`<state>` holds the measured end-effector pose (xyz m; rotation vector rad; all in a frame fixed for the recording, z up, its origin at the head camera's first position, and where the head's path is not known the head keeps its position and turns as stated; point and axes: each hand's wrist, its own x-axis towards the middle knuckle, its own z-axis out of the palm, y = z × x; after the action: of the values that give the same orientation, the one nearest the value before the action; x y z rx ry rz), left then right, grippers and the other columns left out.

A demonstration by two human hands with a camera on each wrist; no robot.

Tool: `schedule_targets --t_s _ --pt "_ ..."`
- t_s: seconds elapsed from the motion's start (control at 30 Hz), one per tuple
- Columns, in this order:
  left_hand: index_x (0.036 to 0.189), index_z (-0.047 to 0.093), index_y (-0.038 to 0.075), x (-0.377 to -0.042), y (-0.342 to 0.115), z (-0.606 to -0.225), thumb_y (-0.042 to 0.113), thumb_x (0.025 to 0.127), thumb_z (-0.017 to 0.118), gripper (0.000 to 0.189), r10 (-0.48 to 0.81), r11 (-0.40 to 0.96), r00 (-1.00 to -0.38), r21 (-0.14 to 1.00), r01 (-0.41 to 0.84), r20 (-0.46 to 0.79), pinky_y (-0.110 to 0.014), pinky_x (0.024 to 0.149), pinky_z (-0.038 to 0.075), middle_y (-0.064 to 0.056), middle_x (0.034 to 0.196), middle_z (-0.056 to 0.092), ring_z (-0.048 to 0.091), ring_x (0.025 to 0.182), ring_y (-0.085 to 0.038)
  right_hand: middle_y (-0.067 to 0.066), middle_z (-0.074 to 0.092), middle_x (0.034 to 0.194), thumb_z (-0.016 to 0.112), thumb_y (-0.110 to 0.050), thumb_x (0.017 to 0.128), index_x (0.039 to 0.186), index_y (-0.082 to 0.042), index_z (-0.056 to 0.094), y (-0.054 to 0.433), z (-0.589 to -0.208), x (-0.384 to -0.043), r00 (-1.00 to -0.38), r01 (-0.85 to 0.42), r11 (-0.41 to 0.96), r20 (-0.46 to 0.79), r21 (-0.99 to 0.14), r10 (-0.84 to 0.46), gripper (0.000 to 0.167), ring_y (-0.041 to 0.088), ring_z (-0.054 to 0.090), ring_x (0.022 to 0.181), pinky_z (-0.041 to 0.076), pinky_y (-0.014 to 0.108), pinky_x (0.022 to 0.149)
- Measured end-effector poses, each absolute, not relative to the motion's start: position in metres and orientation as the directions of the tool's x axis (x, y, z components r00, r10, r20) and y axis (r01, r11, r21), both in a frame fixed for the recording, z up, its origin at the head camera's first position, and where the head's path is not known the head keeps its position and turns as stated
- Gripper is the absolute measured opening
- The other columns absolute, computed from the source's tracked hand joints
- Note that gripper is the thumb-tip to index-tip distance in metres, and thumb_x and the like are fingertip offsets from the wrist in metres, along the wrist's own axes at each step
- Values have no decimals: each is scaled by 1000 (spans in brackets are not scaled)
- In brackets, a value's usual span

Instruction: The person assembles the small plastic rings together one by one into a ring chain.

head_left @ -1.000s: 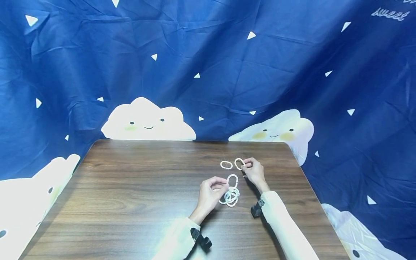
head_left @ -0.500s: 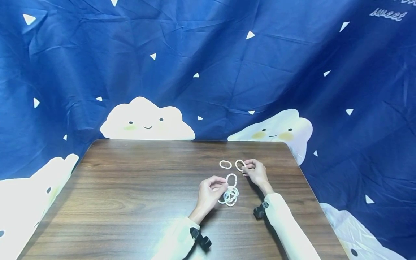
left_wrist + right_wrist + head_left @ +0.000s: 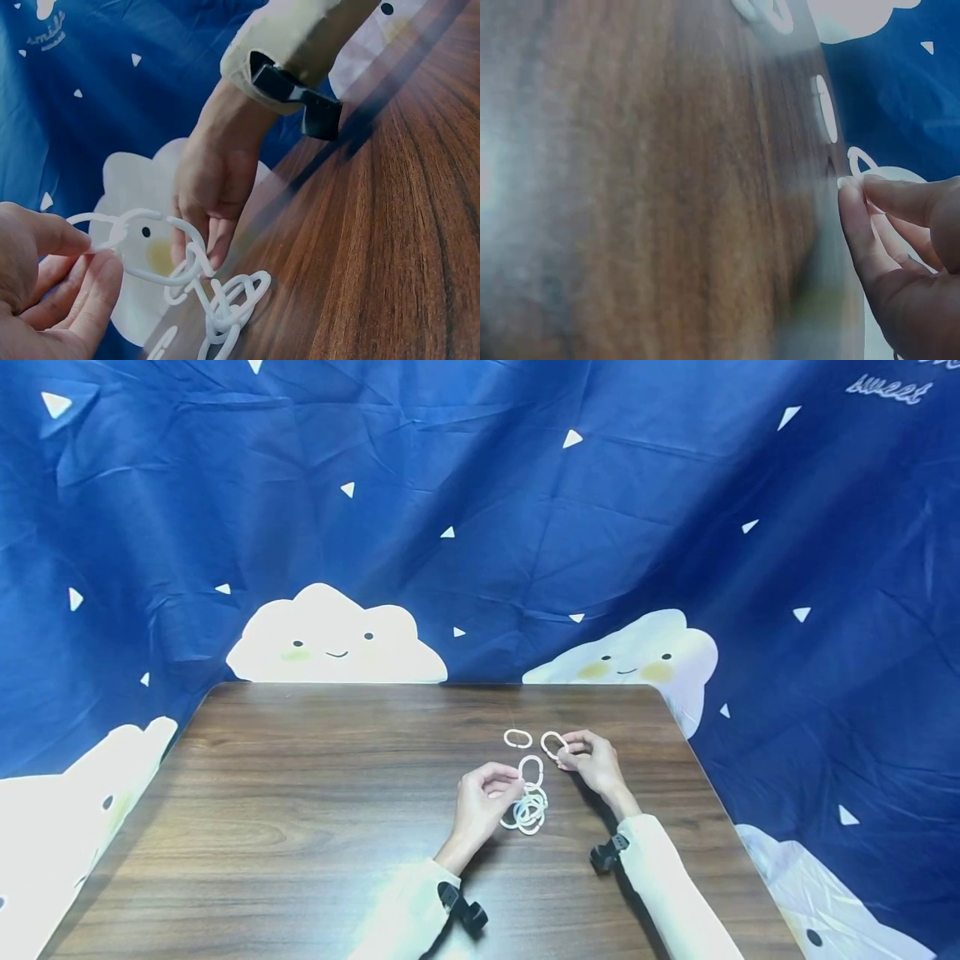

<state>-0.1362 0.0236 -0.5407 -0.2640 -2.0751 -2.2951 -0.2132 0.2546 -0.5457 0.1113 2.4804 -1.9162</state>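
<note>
My left hand [image 3: 480, 806] pinches the end of a white plastic chain, between thumb and fingertips. In the left wrist view, the oval link [image 3: 157, 279] beside those fingertips hooks into others, and joined links [image 3: 225, 307] trail down in a heap. Farther right, my right hand [image 3: 596, 764] pinches a single white oval link [image 3: 542, 743] by its near right side. Its fingers partly hide that link in the right wrist view. Another loose link [image 3: 517, 747] lies flat on the table, just left of the one in my right hand.
The brown wood-grain table [image 3: 300, 760] has rounded far corners. Behind it hangs a blue curtain [image 3: 420, 485] with white clouds and triangles. Black wrist cameras [image 3: 462, 907] sit on both pale sleeves.
My right forearm has shifted slightly right and nearer, the link still in its fingers. My left hand keeps its hold on the chain, its top link slightly raised. The head view has drifted a little.
</note>
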Motion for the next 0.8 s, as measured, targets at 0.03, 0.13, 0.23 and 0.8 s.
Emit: schedule_targets --t_s 0.03,0.13,0.23,0.8 --pt "103 74 -5 -136 23 -541 5 89 78 17 83 -104 -985 985 141 149 -20 73 63 -26 93 77 77 80 -20 35 70 108 70 10 91 128 13 60 255 -545 -212 -998 54 257 -44 -965 43 38 13 76 77 66 29 77" --pt "103 75 -3 -137 22 -540 5 89 78 16 78 -102 -986 985 140 148 -20 74 63 -25 94 76 78 82 -26 32 71 106 70 11 90 128 12 61 255 -543 -208 -999 45 274 -37 -961 33 39 13 76 78 66 30 77" --pt "103 75 -2 -137 21 -541 6 89 78 16 81 -99 -985 985 141 149 -20 75 63 -25 95 77 78 82 -23 30 71 103 68 11 91 128 11 63 255 -541 -203 -999 28 288 -21 -957 27 38 14 76 78 66 32 78" --pt "106 73 -5 -140 20 -540 4 89 77 19 68 -115 -988 984 134 142 -19 75 62 -26 98 76 73 76 -5 34 65 112 67 8 94 126 10 63 252 -521 -186 -999 -38 238 40 -971 2 32 18 78 84 66 35 80"
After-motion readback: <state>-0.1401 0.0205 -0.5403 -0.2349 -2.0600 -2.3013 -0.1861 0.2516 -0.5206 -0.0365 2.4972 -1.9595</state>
